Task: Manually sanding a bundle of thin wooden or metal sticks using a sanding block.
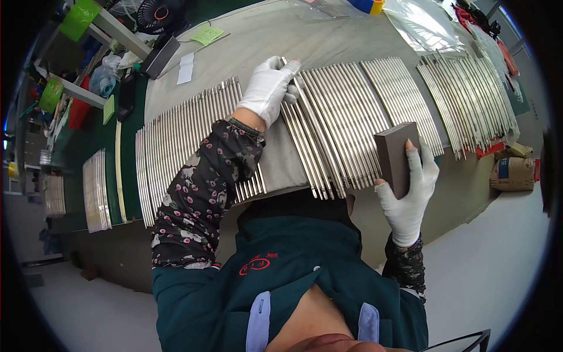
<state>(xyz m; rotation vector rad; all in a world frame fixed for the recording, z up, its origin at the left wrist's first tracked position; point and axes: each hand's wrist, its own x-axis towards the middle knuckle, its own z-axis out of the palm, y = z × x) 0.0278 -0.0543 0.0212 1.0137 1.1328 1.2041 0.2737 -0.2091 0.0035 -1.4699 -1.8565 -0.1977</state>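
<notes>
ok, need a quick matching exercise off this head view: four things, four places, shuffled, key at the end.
Things:
1. dark block
2. left hand
3. black fan
4. brown sack

Places:
A. near the picture's right edge
B. at the far end of the metal rods
C. in the right hand
D. near the picture's top edge, left of centre

Pairs: 1-C, 2-B, 3-D, 4-A
</notes>
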